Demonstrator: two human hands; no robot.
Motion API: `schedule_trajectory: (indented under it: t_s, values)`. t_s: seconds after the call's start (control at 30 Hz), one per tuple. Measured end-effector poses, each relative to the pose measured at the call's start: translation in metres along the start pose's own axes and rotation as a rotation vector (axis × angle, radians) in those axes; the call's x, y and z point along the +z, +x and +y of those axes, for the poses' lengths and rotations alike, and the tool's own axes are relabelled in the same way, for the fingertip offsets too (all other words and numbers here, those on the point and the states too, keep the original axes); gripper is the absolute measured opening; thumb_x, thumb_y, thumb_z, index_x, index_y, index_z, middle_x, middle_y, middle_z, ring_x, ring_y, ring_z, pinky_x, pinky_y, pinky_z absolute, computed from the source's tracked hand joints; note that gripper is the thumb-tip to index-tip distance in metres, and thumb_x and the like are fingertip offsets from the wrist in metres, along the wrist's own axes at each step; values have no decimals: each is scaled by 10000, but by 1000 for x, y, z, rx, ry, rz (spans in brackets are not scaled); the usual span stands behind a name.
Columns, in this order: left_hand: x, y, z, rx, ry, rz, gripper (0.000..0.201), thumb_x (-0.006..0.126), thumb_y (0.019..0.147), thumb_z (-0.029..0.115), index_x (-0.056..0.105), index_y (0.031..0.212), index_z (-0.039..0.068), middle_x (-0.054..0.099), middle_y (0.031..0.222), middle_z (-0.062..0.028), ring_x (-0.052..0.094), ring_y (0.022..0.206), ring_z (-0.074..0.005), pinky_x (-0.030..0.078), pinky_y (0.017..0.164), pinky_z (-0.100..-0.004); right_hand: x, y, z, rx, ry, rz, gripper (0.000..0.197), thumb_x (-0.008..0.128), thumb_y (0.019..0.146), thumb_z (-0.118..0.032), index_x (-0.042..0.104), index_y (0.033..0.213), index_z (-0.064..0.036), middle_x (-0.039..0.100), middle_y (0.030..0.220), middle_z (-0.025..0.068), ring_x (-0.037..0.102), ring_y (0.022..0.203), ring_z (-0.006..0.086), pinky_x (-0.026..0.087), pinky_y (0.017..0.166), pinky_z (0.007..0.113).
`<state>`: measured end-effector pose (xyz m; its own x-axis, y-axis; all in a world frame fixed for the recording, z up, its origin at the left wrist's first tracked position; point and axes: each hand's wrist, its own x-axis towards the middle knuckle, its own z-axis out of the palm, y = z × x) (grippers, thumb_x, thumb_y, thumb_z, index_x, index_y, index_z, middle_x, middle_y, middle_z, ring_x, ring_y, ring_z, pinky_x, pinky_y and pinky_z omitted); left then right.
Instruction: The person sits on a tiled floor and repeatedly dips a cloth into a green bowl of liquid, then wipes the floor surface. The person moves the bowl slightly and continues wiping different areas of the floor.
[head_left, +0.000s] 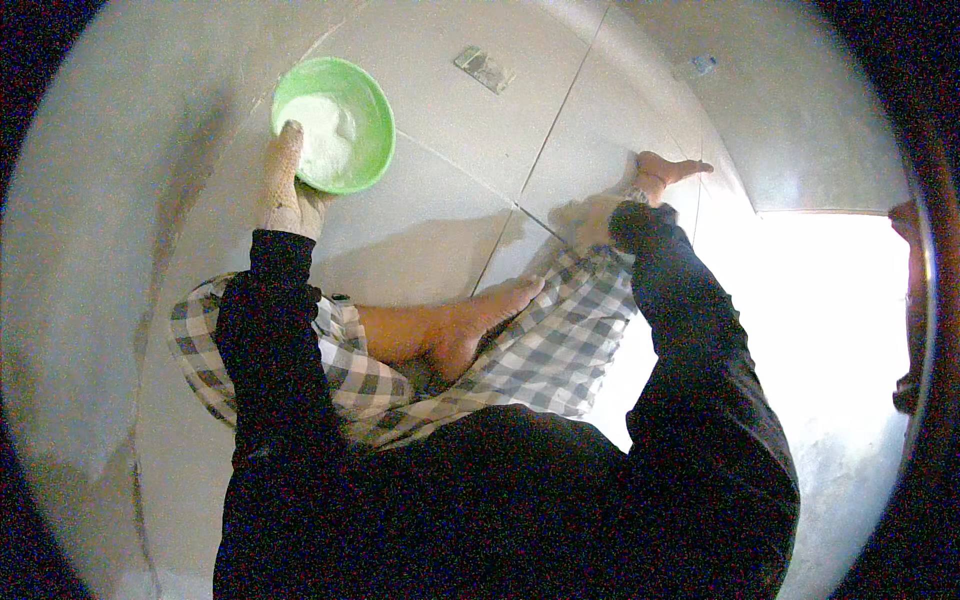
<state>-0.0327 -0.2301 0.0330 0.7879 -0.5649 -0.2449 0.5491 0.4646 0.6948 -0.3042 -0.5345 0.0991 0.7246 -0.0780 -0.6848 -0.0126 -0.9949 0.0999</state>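
Observation:
My left hand (290,190), in what looks like a pale knitted glove, grips the near left rim of a light green bowl (376,130). Its thumb lies over the inside edge, while the other fingers are mostly hidden beneath. White powder (322,135) is heaped in the bowl. Over by my right shin, my right hand (588,218) is pale too, also seemingly gloved, and blends into the tiles. It lies just past the hem of the checked trousers (560,340). Blur and low contrast hide how its fingers are set and whether they hold anything.
A small flat rectangular piece (484,68) lies on the tiled floor (450,110) beyond the bowl. Farther right is a little bluish scrap (703,65). My bare feet are on the tiles. A wall (90,250) runs along the left, and strong light fills an opening at right.

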Motion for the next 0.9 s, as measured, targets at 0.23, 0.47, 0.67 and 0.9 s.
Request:
schedule_trajectory:
  t_s: [0.23,0.47,0.67,0.9]
  values:
    - [8,-23,-28,-284,201,-56,738,616,862,577,460,1360,56,578,1274,-153,613,1105,-281,558,862,-455,48,-49,-12,-304,2290,238,520,601,896,-289,503,1281,47,625,1182,204,646,983,330,540,865,447]
    - [-14,-10,-70,-306,438,-126,730,490,931,599,450,1382,27,582,1245,-176,576,1138,-259,466,978,-381,35,-31,-85,-481,2487,181,569,669,888,-269,479,1320,49,630,1163,255,666,995,303,553,875,443]
    - [-47,29,-88,-278,553,-61,737,410,938,639,516,1327,22,595,1240,-172,573,1130,-270,458,967,-378,-1,13,-88,-40,1406,440,549,631,858,-170,485,1366,-23,586,1298,170,609,1122,275,500,960,405]
    - [-80,61,-117,-316,566,-38,762,377,931,664,562,1266,5,625,1178,-176,598,1073,-282,475,910,-403,-25,66,-118,-110,122,646,636,626,782,-214,466,1390,-310,430,1480,24,572,1019,356,496,881,458]
